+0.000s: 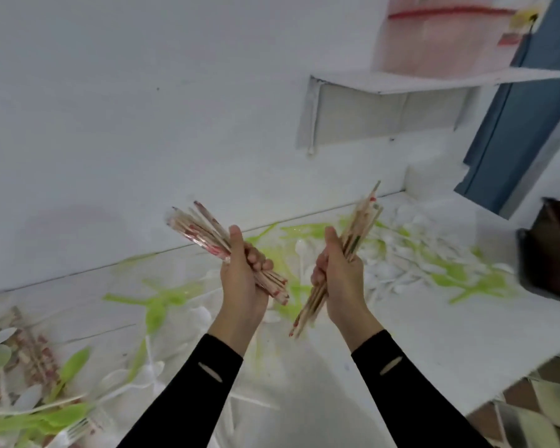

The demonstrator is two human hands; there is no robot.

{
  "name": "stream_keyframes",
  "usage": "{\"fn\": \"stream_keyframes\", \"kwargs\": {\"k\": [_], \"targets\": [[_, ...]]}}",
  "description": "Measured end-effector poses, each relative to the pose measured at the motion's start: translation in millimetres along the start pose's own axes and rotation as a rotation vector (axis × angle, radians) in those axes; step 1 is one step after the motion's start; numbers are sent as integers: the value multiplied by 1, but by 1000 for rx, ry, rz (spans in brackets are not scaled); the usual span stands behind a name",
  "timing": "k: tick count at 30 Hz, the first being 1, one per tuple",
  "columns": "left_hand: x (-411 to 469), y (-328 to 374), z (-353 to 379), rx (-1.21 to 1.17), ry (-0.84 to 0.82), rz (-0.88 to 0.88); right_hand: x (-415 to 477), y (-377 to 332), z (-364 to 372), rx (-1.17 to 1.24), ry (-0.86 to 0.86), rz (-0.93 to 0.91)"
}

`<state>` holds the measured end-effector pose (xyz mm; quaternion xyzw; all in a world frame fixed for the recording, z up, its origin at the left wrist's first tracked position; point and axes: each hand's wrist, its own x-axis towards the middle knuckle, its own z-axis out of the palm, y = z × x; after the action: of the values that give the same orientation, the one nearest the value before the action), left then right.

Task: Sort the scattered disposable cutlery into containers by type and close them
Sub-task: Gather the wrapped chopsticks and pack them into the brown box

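My left hand [242, 279] grips a bundle of wrapped wooden chopsticks [204, 232], slanting up to the left above the table. My right hand [338, 279] grips a second bundle of chopsticks [361, 218], which points up to the right, its lower ends sticking out below my fist. Both bundles are held in the air, side by side and apart. On the white table [417, 334] below lie scattered green plastic cutlery [156, 313] and white plastic spoons [411, 250]. More wrapped chopsticks [33, 354] lie at the left edge.
A white wall shelf [385, 82] carries a pink bag [440, 37]. White containers [434, 179] stand at the table's far right corner. A dark brown bag [553, 250] sits at the right edge, beside a blue door frame [514, 124]. Tiled floor [537, 409] shows lower right.
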<state>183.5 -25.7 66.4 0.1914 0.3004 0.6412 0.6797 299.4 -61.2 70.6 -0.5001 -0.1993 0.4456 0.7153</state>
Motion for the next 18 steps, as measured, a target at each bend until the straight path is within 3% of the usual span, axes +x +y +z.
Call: {"fn": "stream_keyframes", "kwargs": {"k": [4, 8, 13, 18], "targets": [[11, -58, 7, 53, 66, -43, 29, -59, -47, 218, -14, -10], [-10, -134, 29, 66, 108, -201, 44, -82, -85, 238, -68, -39], [-42, -197, 80, -73, -68, -396, 46, -69, -135, 92, -144, -3], [-60, -231, 133, 49, -148, -452, 60, -100, -195, 131, -82, -70]]}}
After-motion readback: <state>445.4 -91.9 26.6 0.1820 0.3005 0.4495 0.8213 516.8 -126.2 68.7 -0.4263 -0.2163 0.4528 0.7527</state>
